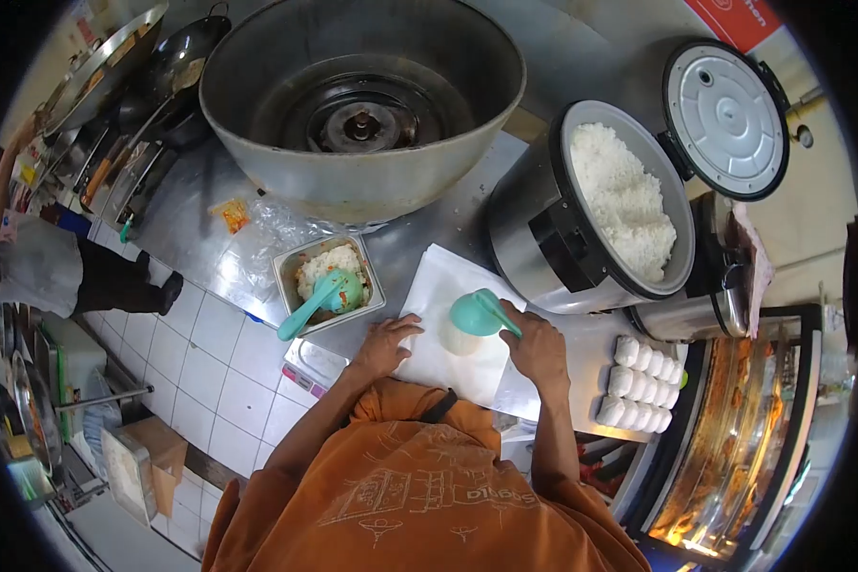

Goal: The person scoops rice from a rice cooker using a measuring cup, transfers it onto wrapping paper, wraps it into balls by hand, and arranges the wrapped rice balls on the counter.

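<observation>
My right hand (541, 349) is closed round the handle of a green rice scoop (474, 314). The scoop is bowl-side down, over a stack of white paper sheets (434, 276). A pale round patch shows just below its bowl; I cannot tell whether it is rice. My left hand (385, 347) rests at the left edge of the paper, fingers spread and holding nothing. Left of the paper stands a square metal container (284, 276) of rice with orange bits, a second green scoop (307, 307) lying in it. To the right, an open rice cooker (529, 229) holds white rice (620, 195).
Several white wrapped bundles (639, 384) sit in rows at the right, near a lit glass display case (725, 429). A large metal pan (353, 172) stands at the back, with clear plastic (276, 229) before it. Another person (43, 262) stands at the left.
</observation>
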